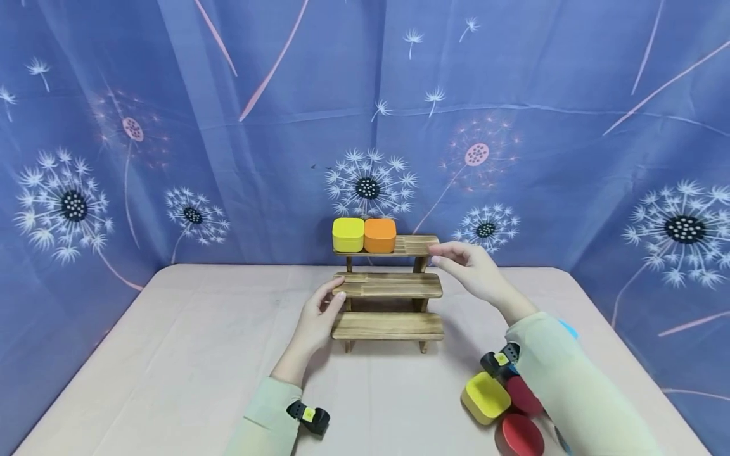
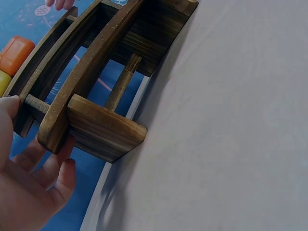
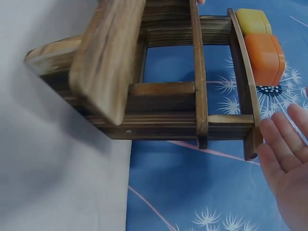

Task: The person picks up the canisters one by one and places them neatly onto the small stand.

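A three-tier wooden display stand [image 1: 388, 286] stands on the table, with a yellow box [image 1: 348, 235] and an orange box [image 1: 379, 235] side by side on the left and middle of its top tier. My left hand [image 1: 319, 316] grips the left end of the middle tier, and in the left wrist view its fingers [image 2: 45, 166] curl beneath the boards. At the right end of the top tier is my right hand [image 1: 473, 271], fingertips right at the board's end. The right wrist view shows those fingers [image 3: 284, 144] fairly straight, holding nothing.
By the right forearm lie a yellow box [image 1: 486, 399], a red round box [image 1: 521, 436] and another red piece [image 1: 523, 396]. A blue thing [image 1: 568, 329] peeks out past the sleeve. Behind the pale table [image 1: 188, 354] hangs a blue dandelion-print curtain [image 1: 274, 177].
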Tool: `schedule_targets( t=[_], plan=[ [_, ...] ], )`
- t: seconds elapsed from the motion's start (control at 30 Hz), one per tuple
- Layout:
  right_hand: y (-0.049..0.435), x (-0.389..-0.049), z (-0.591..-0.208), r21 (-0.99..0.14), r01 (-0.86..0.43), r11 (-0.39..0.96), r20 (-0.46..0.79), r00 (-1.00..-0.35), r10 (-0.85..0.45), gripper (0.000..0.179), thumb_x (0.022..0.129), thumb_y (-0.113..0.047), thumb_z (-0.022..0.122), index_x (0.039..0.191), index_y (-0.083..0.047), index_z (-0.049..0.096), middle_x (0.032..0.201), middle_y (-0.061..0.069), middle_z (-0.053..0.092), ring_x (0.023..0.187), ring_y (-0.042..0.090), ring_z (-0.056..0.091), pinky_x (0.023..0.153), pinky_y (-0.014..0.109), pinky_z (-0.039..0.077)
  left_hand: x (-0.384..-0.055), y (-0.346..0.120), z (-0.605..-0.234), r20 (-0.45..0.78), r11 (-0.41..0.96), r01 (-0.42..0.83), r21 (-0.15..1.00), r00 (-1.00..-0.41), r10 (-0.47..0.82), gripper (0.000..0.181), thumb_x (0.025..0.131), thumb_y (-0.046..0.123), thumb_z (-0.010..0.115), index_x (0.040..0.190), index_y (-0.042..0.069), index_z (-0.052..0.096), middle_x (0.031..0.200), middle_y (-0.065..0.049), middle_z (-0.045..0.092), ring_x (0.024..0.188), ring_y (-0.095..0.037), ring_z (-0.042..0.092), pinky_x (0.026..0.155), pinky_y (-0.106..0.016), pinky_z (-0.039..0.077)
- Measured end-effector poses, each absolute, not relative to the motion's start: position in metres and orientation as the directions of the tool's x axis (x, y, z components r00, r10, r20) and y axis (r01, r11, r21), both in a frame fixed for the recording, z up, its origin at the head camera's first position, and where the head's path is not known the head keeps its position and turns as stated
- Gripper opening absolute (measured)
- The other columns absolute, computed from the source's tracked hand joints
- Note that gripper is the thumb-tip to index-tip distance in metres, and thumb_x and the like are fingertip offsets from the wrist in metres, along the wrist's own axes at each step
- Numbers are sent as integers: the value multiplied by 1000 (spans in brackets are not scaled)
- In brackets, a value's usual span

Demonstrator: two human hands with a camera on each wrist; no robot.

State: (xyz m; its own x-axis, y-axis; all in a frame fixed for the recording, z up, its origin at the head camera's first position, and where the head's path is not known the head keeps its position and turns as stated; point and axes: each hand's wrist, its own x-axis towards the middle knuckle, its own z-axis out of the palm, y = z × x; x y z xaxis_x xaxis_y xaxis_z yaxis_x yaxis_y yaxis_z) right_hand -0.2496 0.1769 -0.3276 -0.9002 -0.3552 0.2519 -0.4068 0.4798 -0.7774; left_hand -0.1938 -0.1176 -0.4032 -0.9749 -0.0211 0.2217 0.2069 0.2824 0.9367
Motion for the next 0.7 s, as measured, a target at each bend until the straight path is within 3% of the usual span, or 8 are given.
schedule_targets(
  t=[0.57, 0.7],
  plan=[
    [202, -224, -338, -743, -417, 524, 211, -888, -408, 32, 96, -21, 56, 122, -2, 61, 122, 16, 62, 98, -5, 58, 84, 20, 49, -196, -118, -403, 217, 285, 201, 937, -976, -25, 36, 96, 15, 54, 131, 8, 55, 92, -10, 56, 80, -12, 47, 78, -28, 41],
    [207, -220, -341, -739, -424, 524, 200, -881, -430, 32, 95, -19, 58, 122, -2, 60, 123, 17, 62, 102, 2, 60, 85, 19, 49, -195, -118, -404, 216, 285, 200, 937, -976, -24, 36, 96, 15, 54, 131, 8, 55, 92, -10, 57, 80, -11, 47, 78, -27, 40]
  ],
)
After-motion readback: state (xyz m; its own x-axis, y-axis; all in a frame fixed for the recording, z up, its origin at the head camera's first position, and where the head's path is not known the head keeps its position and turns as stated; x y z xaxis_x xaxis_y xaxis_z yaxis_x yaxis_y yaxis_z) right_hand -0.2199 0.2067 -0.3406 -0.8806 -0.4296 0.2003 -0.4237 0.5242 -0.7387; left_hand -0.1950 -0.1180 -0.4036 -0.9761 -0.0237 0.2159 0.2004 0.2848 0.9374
